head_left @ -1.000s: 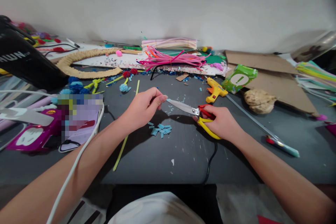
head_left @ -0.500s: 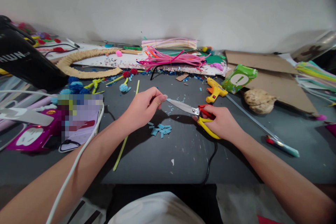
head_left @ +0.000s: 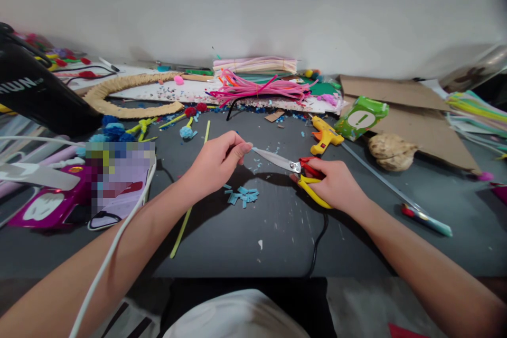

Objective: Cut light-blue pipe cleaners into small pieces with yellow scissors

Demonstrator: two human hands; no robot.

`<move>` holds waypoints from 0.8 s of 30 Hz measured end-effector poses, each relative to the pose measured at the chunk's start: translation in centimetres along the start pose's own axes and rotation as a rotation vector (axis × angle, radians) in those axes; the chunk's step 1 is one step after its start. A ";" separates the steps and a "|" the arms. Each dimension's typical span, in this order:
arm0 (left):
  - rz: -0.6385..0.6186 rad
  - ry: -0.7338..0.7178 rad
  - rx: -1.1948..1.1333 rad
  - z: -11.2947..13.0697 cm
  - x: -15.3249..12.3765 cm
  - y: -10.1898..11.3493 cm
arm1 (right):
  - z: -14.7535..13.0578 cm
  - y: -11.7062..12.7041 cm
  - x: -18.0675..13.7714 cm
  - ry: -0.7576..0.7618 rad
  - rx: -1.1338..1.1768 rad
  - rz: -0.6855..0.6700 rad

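Observation:
Between thumb and fingertips, my left hand (head_left: 219,161) pinches a light-blue pipe cleaner (head_left: 254,149); only its short end shows past the fingers. The scissors (head_left: 277,160), with red and yellow handles, are in my right hand (head_left: 336,185). Their blades look closed or nearly so, and the tip meets the blue end. Below the blades, a small pile of cut light-blue pieces (head_left: 243,196) lies on the dark table (head_left: 285,253). Under my left forearm runs a yellow-green pipe cleaner (head_left: 181,237).
A yellow glue gun (head_left: 325,135) lies beyond my right hand, near a green packet (head_left: 362,118) and a tan lumpy object (head_left: 391,152). Bundled pink pipe cleaners (head_left: 261,88) are at the back. A white cable (head_left: 106,259) crosses my left forearm; a black bottle (head_left: 39,90) stands left.
The scissor blades and both hands have hardly moved. The blades stay at the blue end, and the pile below looks the same.

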State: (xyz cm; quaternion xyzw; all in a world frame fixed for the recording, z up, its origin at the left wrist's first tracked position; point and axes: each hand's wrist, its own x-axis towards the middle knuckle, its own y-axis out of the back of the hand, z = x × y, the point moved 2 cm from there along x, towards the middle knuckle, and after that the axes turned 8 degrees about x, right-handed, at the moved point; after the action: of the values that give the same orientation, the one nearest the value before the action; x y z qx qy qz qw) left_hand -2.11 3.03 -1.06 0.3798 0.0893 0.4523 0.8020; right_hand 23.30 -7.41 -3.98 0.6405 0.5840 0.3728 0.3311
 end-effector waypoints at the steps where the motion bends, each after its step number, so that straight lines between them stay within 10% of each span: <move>1: -0.001 0.002 -0.003 0.0 0.0 0.0 | 0.0 0.0 0.0 -0.005 0.000 0.000; 24: 0.011 0.013 -0.005 -0.1 0.0 0.0 | 0.0 0.1 0.0 -0.001 0.019 -0.011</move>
State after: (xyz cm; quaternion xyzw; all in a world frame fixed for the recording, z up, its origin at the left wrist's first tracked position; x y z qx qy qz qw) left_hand -2.12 3.10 -1.13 0.3755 0.0912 0.4591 0.7999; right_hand 23.33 -7.43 -3.93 0.6405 0.5909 0.3654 0.3274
